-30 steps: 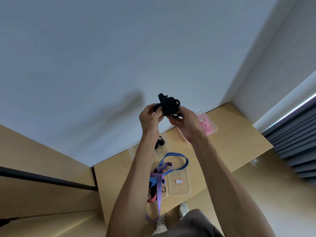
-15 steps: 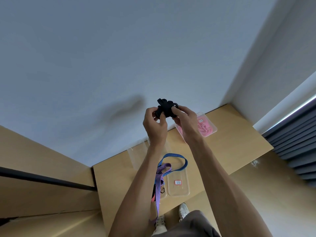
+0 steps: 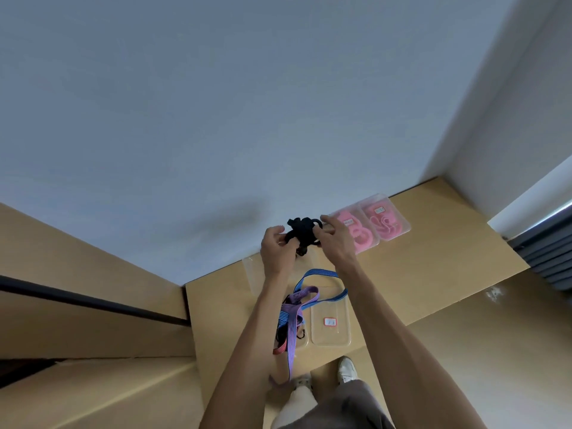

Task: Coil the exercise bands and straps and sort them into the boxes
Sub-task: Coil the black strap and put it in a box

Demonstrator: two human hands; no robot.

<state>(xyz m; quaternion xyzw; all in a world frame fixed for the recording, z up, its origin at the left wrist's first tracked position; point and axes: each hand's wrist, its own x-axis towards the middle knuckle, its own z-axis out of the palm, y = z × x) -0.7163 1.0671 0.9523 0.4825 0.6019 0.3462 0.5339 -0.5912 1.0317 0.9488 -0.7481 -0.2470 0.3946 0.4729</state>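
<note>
Closest to the person, a bunch of striped straps [image 3: 291, 323] in blue, purple and red lies loose on the wooden table [image 3: 418, 283]. One purple end hangs down over the near edge. A blue loop lies partly across the clear box [image 3: 330, 320] with a small red label, and that box looks empty. These straps are not coiled yet, so I think they are still left to do.

Higher up, the left hand [image 3: 275, 249] and the right hand [image 3: 332, 239] hold a black strap bundle [image 3: 301, 232] in the air, above the far side of the table. The fingers of both hands are pinched on it, 1 hand on each side. The bundle is a bumpy ball now, a bit wider from left to right, with a small loop poking out on the right. It looks almost coiled. Which box it goes in, I cannot tell.

Farthest away, by the wall, 2 clear boxes [image 3: 399, 230] sit side by side, touching. Each holds coiled pink bands [image 3: 359, 233]. That part looks done.
</note>
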